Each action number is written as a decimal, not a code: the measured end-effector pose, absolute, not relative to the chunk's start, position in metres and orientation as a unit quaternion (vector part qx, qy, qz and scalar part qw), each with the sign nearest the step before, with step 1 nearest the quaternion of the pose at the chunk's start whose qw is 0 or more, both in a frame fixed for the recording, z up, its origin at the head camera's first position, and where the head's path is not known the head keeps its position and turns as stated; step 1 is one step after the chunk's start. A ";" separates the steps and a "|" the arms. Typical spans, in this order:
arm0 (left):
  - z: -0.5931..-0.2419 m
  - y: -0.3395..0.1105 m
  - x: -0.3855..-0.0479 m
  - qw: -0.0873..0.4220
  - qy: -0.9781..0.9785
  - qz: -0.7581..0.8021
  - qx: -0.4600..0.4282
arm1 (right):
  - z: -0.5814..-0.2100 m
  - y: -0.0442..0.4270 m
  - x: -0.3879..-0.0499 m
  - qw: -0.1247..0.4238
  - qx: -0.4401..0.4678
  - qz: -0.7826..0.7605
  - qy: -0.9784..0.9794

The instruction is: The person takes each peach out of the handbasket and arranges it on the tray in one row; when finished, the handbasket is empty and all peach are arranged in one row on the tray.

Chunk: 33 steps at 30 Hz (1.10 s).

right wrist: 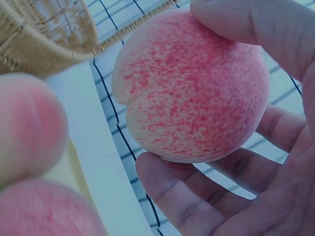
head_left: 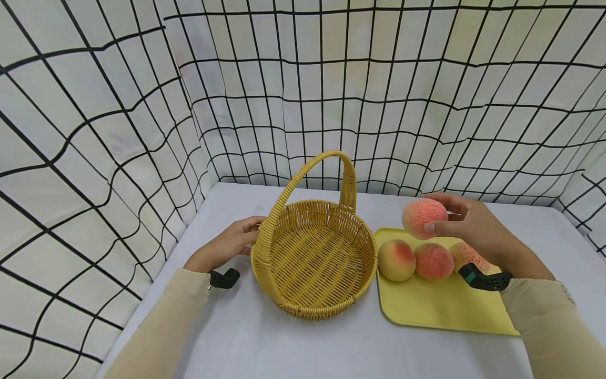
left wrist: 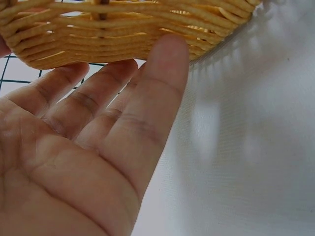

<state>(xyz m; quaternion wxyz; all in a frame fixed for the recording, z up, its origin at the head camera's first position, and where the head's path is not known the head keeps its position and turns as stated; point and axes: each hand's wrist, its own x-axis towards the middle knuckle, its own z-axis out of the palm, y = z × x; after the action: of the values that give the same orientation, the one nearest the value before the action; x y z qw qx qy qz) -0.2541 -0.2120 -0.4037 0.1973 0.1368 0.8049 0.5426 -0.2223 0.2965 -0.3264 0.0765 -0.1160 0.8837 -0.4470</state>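
My right hand point(head_left: 471, 223) holds a speckled pink peach point(head_left: 423, 218) above the far edge of a yellow tray point(head_left: 426, 310). In the right wrist view, the thumb lies on one side of the peach point(right wrist: 192, 88) and the fingers on the other. Three more peaches lie on the tray: a yellow one with a red blush point(head_left: 396, 260), a pink one point(head_left: 433, 260) and a paler one point(head_left: 466, 256) partly hidden by my right wrist. My left hand point(head_left: 233, 243) touches the left side of a woven yellow basket point(head_left: 314, 258) with fairly straight fingers; its thumb rests against the weave point(left wrist: 211, 29).
An arched handle point(head_left: 303, 176) rises over the basket. The basket stands left of the tray on a white-covered table point(head_left: 284, 347). White walls with a black grid point(head_left: 307, 79) enclose the back and sides.
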 end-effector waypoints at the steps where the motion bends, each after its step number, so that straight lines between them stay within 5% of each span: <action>1: -0.404 -0.212 -0.254 0.197 0.805 0.543 0.137 | -0.327 0.301 -0.222 0.075 -0.112 -0.449 0.883; 33: -0.407 -0.215 -0.258 0.201 0.808 0.535 0.144 | -0.374 0.419 -0.201 0.016 -0.012 -0.495 0.869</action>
<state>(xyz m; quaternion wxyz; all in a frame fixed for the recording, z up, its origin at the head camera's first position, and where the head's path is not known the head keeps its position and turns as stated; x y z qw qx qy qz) -0.2583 -0.2151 -0.4070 0.2012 0.1439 0.8075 0.5354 -0.2007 0.4194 -0.3743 0.0161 -0.0115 0.8687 -0.4950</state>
